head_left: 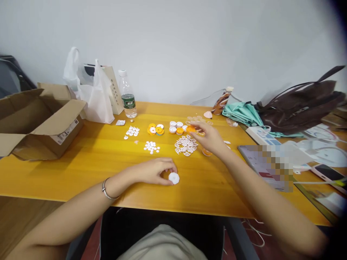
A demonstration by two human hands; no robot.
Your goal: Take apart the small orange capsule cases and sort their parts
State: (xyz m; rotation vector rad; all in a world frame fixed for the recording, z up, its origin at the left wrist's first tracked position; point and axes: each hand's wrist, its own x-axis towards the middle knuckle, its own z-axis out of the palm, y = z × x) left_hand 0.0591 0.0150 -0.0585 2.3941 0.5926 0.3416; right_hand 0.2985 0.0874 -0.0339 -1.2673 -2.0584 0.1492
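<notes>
My left hand [159,170] is closed on a small white round plastic disc [174,178] near the front of the table, thumb and fingers at its left edge. Farther back, my right hand [207,135] has its thumb and fingers around an orange disc [191,129] at the end of a row of white and orange round pieces [179,130]. Just under that hand lies a pile of white openwork plastic pieces [186,145]. Another orange round piece [207,152] sits partly hidden below my right wrist. Clear round pieces [199,118] lie behind my right hand.
On the yellow table [108,173] are more orange and white rings [155,129] and small white parts [151,147]. A cardboard box [65,133], white bag [99,104] and water bottle [128,97] stand left; a tablet [262,164] and brown bag [298,104] lie right.
</notes>
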